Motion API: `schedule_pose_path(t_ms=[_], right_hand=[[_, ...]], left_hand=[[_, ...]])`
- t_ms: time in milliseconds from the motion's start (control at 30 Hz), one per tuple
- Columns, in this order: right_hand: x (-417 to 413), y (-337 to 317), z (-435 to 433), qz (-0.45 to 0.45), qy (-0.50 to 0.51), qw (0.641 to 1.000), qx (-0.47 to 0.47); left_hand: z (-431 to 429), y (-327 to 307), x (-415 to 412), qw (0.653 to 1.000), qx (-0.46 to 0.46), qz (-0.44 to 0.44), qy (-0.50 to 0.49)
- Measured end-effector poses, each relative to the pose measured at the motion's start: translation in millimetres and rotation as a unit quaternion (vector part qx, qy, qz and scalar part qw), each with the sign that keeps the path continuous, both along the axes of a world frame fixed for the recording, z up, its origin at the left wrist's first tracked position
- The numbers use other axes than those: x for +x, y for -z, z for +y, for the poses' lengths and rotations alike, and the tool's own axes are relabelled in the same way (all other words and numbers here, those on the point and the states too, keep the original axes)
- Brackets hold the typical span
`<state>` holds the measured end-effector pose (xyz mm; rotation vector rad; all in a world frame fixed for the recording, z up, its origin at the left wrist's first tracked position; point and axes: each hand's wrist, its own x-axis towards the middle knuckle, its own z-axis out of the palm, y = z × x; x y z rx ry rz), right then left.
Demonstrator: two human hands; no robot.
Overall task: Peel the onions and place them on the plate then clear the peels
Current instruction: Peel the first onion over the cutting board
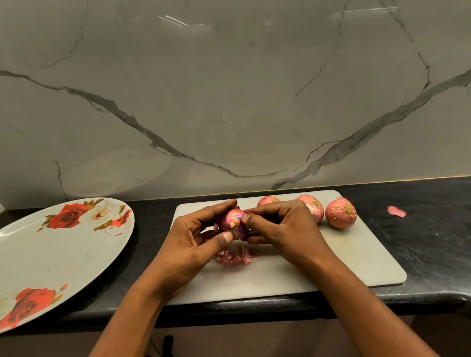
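My left hand [192, 238] grips a small red onion [233, 220] above the grey cutting board [334, 269], root end facing me. My right hand [279, 225] pinches a strip of skin at the onion's right side, with thumb and fingers curled on it. Three unpeeled onions lie in a row at the board's back: one [267, 200] mostly hidden behind my right hand, one [314, 206] partly hidden, one [340, 213] in full view. A small heap of purple peels [236, 257] lies on the board under my hands. The large rose-patterned plate [38, 261] sits at the left.
A loose pink peel [396, 211] lies on the black counter [444, 232] right of the board. The marble wall stands close behind. The counter's front edge curves away at the lower right.
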<state>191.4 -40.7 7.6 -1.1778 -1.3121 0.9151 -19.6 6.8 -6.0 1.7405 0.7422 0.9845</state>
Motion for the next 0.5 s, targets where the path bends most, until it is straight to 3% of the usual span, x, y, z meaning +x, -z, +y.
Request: schedule_pose_path(t_ms=[500], right_hand=[[-0.9, -1.1, -2.2, 0.023, -0.006, 1.0, 0.015]], left_hand=[[4.4, 3.1, -1.0, 1.0, -0.007, -0.027, -0.014]])
